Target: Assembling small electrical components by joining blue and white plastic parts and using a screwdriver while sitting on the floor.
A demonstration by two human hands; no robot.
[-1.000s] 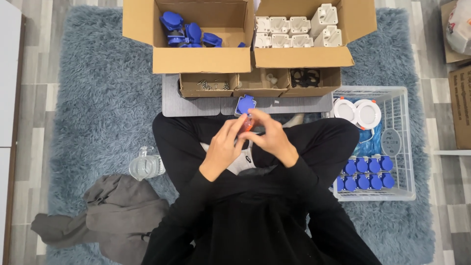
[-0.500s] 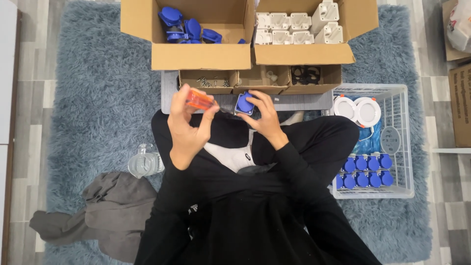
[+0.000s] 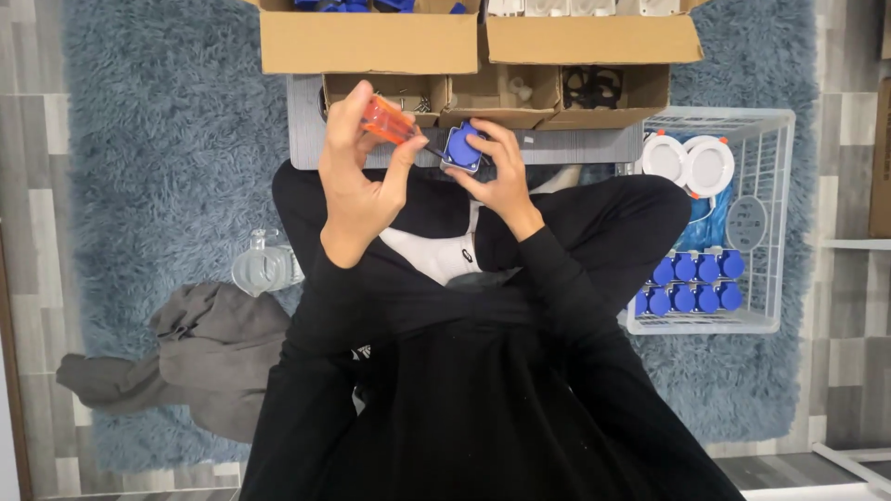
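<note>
Since the frame half a second ago, both hands have shifted little: the left hand (image 3: 357, 176) remains raised with the orange translucent-handled screwdriver (image 3: 388, 120), and the right hand (image 3: 497, 172) still cups the small blue square plastic socket (image 3: 462, 146). One second ago both hands were clasped together low over the lap; they now sit apart and further forward, near the box fronts. Screwdriver shaft now angles toward the socket, tip at or just beside its edge; contact cannot be confirmed. Judgement: tool is being brought to bear on the blue part.

Grip, left: closed around the orange handle, thumb and fingers pinching it. Grip, right: closed on the socket, fingers wrapped round its sides.

Packages and surroundings:
- Two large brown cardboard boxes, flaps open, at top: left box (image 3: 369, 42) shows blue parts at its rim, right box (image 3: 594, 39) shows white parts.
- Below them, a row of three small open brown cardboard trays (image 3: 497, 88) on a grey ribbed mat (image 3: 575, 147); the rightmost holds black ring-shaped pieces.
- White wire basket (image 3: 770, 186) to the person's right: two round white lamp-like discs at top, two rows of blue sockets lower down.
- Clear glass jar (image 3: 263, 267) and crumpled grey garment (image 3: 200, 357) to the left, on the shaggy blue-grey rug (image 3: 158, 158).

No readable labels or signs noted.
</note>
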